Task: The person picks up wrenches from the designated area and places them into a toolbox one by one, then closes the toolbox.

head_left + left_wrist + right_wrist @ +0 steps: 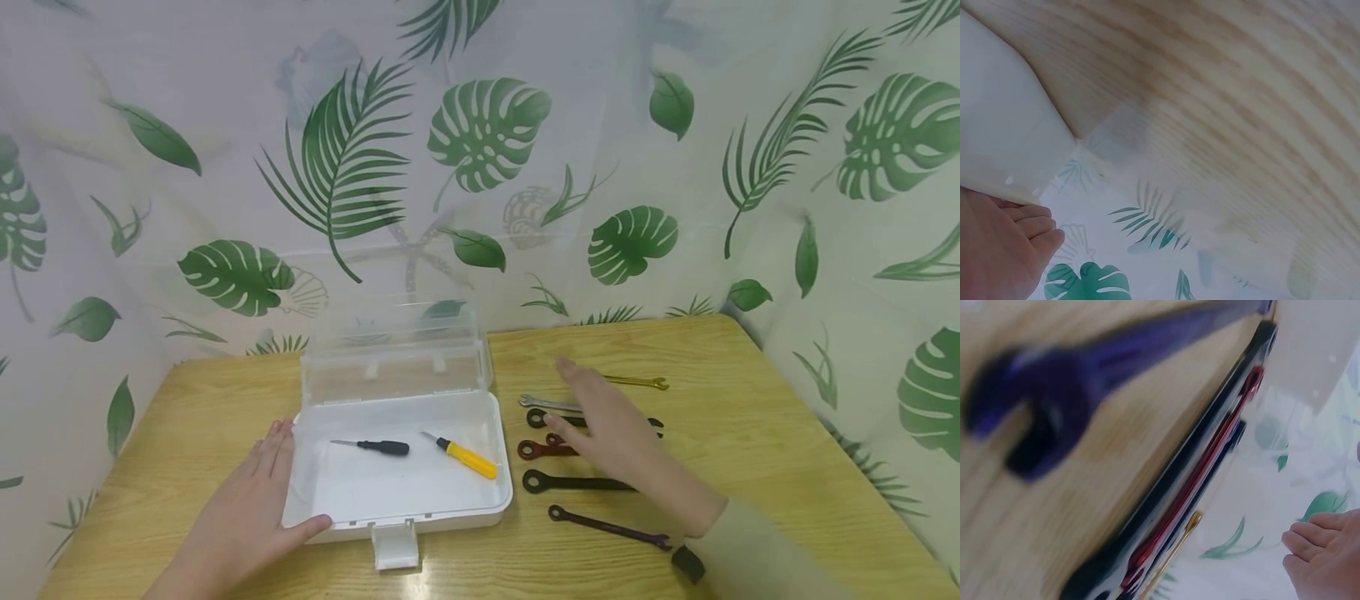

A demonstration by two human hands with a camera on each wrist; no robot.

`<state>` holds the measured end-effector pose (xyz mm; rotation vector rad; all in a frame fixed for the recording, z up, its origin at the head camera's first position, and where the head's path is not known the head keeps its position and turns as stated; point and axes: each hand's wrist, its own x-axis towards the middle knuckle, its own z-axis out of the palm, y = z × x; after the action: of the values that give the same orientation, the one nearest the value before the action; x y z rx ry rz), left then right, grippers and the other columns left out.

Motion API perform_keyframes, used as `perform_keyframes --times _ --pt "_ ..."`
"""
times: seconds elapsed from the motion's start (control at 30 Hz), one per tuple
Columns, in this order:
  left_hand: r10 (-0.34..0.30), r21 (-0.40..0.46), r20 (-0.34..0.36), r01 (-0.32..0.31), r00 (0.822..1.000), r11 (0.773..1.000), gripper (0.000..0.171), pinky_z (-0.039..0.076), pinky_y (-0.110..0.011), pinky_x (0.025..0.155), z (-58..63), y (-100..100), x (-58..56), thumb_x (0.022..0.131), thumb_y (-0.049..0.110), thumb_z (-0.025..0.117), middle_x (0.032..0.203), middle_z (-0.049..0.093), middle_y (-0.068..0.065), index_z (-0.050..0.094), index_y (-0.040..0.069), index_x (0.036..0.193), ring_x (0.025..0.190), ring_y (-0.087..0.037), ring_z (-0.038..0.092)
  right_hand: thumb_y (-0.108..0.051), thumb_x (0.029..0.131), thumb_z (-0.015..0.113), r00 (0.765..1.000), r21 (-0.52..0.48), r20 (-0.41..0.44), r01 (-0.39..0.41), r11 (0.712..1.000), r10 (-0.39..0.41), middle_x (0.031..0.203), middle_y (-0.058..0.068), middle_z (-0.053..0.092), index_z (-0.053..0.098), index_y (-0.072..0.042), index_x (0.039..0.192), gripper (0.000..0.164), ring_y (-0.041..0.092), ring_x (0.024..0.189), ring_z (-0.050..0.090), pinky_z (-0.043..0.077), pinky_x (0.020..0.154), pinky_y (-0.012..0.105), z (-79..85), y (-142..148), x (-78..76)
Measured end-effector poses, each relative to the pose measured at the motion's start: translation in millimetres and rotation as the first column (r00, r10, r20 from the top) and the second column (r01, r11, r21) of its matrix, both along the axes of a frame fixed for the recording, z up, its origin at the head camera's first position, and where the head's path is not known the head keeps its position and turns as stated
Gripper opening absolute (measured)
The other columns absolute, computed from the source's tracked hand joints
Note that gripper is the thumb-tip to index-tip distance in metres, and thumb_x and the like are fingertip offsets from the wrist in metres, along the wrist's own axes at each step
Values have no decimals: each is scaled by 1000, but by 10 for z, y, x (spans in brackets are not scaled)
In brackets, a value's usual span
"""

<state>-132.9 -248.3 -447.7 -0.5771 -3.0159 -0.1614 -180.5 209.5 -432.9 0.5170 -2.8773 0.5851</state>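
My left hand (251, 496) rests against the left side of an open white plastic toolbox (420, 521), its thumb over the front rim. In the left wrist view its fingers lie along the box wall (1004, 125). Inside the box lie a black-handled screwdriver (384, 447) and a yellow-handled craft knife (471, 458). Above a row of wrenches hovers my right hand (611, 425), fingers extended and holding nothing. Below it are a silver wrench (547, 403), a red wrench (536, 450), a large dark wrench (570, 482), a purple wrench (607, 527) and a gold wrench (645, 382).
The clear lid (393, 371) stands raised behind the box, and a white latch (395, 546) hangs at its front. A leaf-print curtain (480, 208) surrounds the wooden table (780, 467) at the back and sides.
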Motion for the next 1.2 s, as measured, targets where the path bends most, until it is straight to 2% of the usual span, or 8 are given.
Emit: perform_keyframes --times 0.33,0.7,1.03,1.2 --pt "10 12 11 -10 1000 1000 125 36 -63 126 -28 -3 3 89 77 66 169 28 -35 27 -18 159 156 -51 33 -37 108 62 996 -95 51 83 992 -79 161 31 45 38 4 160 71 53 149 42 39 120 70 -13 276 -189" --pt "16 16 29 -17 999 1000 124 36 -63 126 -19 -2 -1 90 76 65 169 27 -36 25 -19 159 156 -51 33 -30 108 61 991 -207 28 137 969 -134 142 30 61 50 7 151 57 49 132 57 50 107 68 -76 570 -406" --pt "29 23 59 -31 998 999 125 36 -63 126 -26 4 -18 90 78 64 170 26 -35 24 -18 160 156 -52 32 -27 109 61 975 -365 150 207 908 -162 137 30 64 53 6 148 52 47 131 58 45 115 65 -208 806 -595" --pt "40 24 71 -42 997 999 125 36 -64 125 -28 2 -11 90 79 63 170 26 -35 24 -17 160 156 -52 32 -23 109 62 971 -401 197 208 892 -138 134 30 65 54 7 147 49 46 128 60 48 113 63 -264 879 -676"
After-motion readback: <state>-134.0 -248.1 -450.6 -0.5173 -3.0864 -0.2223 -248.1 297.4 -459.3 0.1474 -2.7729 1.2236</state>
